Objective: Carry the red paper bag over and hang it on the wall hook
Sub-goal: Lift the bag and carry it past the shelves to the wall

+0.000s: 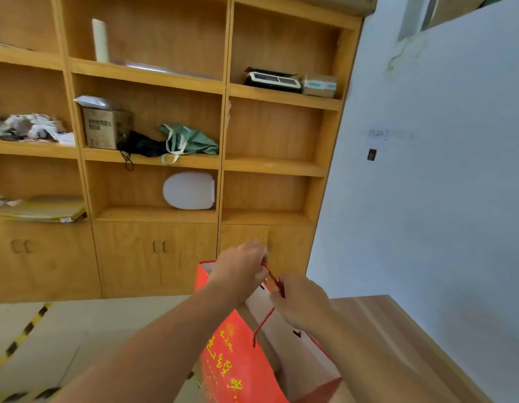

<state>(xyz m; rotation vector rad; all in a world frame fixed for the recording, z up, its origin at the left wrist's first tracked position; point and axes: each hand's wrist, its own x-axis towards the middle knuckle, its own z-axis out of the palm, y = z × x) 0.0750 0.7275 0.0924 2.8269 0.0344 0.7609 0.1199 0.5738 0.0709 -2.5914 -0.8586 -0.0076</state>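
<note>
The red paper bag (235, 359) with yellow lettering hangs open in front of me, low in the middle of the view, its white inside showing. My left hand (242, 269) pinches the upper end of the bag's red cord handle (272, 277). My right hand (301, 301) grips the same cord a little lower and to the right. A loose end of the cord dangles below, inside the bag. On the pale wall (426, 199) at the right I see no hook, only a small paper notice (377, 141).
A tall wooden shelf unit (223, 91) fills the back, holding a cardboard box (107, 128), a green cloth bag (191, 141), a white oval lid (190, 190) and a scale (272, 78). A wooden tabletop (397, 344) lies low right. Yellow-black tape (22, 335) marks the floor.
</note>
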